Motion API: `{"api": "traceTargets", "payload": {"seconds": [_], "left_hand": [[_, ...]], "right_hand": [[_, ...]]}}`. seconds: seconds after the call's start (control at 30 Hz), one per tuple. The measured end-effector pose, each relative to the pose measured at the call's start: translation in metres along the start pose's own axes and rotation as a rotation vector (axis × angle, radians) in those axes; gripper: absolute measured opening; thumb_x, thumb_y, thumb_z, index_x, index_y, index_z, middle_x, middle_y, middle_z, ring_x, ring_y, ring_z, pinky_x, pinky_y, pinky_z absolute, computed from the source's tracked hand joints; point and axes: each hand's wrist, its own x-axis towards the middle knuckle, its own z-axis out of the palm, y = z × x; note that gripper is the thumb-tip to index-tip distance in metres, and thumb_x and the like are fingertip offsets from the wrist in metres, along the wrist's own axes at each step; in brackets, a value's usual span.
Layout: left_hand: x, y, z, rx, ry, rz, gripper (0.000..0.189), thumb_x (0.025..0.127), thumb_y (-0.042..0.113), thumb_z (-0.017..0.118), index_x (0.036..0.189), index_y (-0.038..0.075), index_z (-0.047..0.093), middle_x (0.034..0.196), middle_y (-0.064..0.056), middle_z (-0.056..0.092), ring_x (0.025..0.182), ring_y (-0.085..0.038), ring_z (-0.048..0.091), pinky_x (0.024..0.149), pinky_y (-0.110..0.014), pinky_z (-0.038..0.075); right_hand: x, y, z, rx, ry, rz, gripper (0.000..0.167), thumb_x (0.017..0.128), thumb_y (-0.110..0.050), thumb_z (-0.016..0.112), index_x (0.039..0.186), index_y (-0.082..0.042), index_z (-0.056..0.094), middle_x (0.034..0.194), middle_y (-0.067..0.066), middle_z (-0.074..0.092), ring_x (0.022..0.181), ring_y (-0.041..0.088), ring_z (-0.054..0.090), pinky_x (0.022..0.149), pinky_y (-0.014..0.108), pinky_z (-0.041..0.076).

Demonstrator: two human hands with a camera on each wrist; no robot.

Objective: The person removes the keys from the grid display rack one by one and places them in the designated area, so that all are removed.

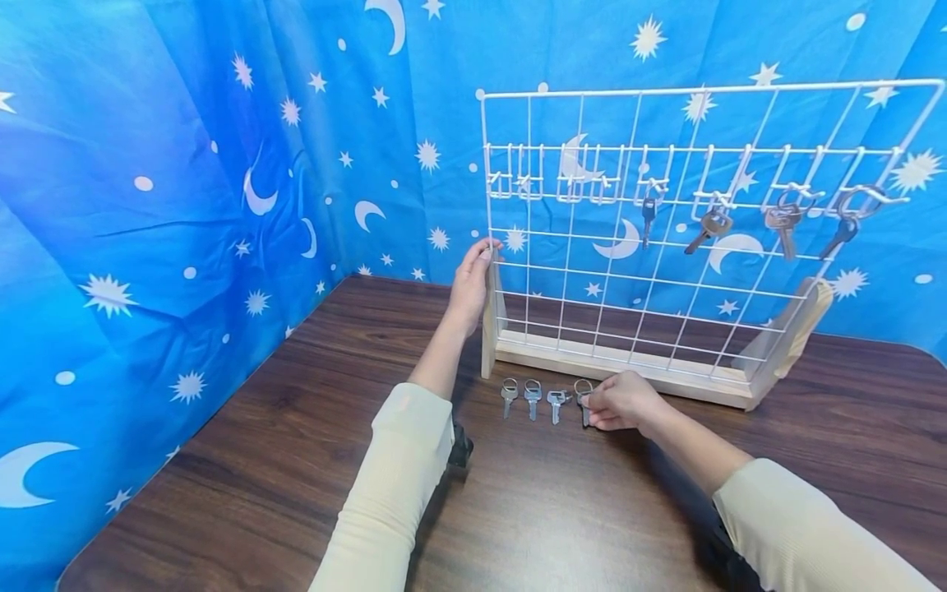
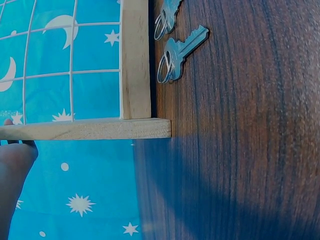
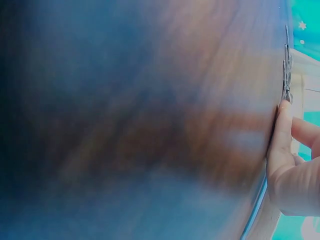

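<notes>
My left hand (image 1: 470, 284) grips the left side of a white wire grid rack (image 1: 565, 263) on a wooden stand. In the left wrist view, the thumb lies on one side of the stand's wooden upright (image 2: 85, 130), with fingertips showing past it. At the rack's foot, my right hand (image 1: 625, 401) has its fingertips on a key (image 1: 584, 416) whose ring shows above them; the hand partly covers this key. To its left, a row of several keys with rings lies on the table, among them a leftmost key (image 1: 509, 398) and a middle key (image 1: 533, 398).
White hooks (image 1: 588, 185) line the grid's upper part. Several keys hang on the right-hand hooks, including a small dark key (image 1: 649, 215) and a brownish key (image 1: 712, 228). The dark wood table (image 1: 518, 518) meets a blue curtain (image 1: 185, 247) with moons and stars.
</notes>
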Motion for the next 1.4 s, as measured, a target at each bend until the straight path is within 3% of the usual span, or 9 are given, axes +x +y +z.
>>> {"api": "traceTargets", "payload": {"seconds": [0.13,0.33,0.63,0.8,1.07,1.23,1.4], "left_hand": [[-0.001,0.002,0.000,-0.003,0.010,0.002,0.033,0.102,0.013,0.031,0.125,0.000,0.050,0.126,-0.011,0.053,0.114,-0.022,0.049,0.097,-0.028,0.035],[-0.011,0.021,0.001,0.009,-0.010,-0.016,0.033,0.101,0.011,0.030,0.127,-0.003,0.047,0.130,-0.017,0.050,0.119,-0.030,0.045,0.099,-0.030,0.034],[-0.011,0.022,0.001,0.016,-0.012,-0.019,0.033,0.101,0.010,0.029,0.126,-0.002,0.047,0.129,-0.016,0.050,0.119,-0.030,0.045,0.099,-0.030,0.034],[-0.010,0.020,0.001,0.019,-0.014,-0.019,0.034,0.101,0.010,0.029,0.127,-0.003,0.047,0.130,-0.016,0.050,0.120,-0.031,0.044,0.099,-0.030,0.034],[0.004,-0.006,-0.002,-0.001,-0.011,-0.006,0.034,0.102,0.015,0.030,0.128,0.003,0.049,0.131,-0.011,0.051,0.121,-0.027,0.044,0.100,-0.031,0.033],[0.004,-0.009,-0.001,0.010,0.011,0.001,0.033,0.102,0.017,0.031,0.125,0.005,0.051,0.127,-0.007,0.053,0.117,-0.022,0.048,0.098,-0.030,0.034],[0.004,-0.010,0.000,0.008,0.013,0.032,0.032,0.101,0.014,0.031,0.124,0.003,0.050,0.128,-0.014,0.052,0.116,-0.027,0.048,0.097,-0.029,0.036]], "right_hand": [[0.000,-0.002,0.001,-0.026,-0.009,0.008,0.020,0.087,0.001,0.056,0.099,0.017,0.056,0.059,0.005,0.061,0.051,0.008,0.058,0.054,0.024,0.053],[0.003,-0.003,0.002,-0.047,0.000,0.030,0.018,0.087,0.000,0.056,0.095,0.015,0.058,0.056,0.004,0.060,0.049,0.008,0.058,0.053,0.023,0.052],[0.001,-0.003,0.004,-0.069,0.013,0.013,0.016,0.086,-0.001,0.059,0.092,0.014,0.059,0.057,0.004,0.061,0.049,0.008,0.058,0.052,0.025,0.052],[0.001,-0.002,0.005,-0.099,0.038,0.009,0.010,0.085,-0.001,0.060,0.085,0.010,0.060,0.056,0.004,0.061,0.047,0.008,0.058,0.050,0.025,0.052],[0.002,0.000,0.007,-0.138,0.062,-0.008,0.011,0.085,-0.002,0.061,0.080,0.007,0.058,0.056,0.004,0.061,0.047,0.008,0.059,0.050,0.026,0.052],[0.002,0.000,0.007,-0.141,0.071,0.000,0.012,0.084,-0.004,0.062,0.081,0.006,0.057,0.056,0.004,0.062,0.047,0.009,0.059,0.050,0.026,0.052],[0.002,0.000,0.007,-0.149,0.074,-0.011,0.014,0.085,-0.005,0.062,0.082,0.007,0.057,0.055,0.005,0.061,0.046,0.008,0.058,0.049,0.026,0.052]]}}
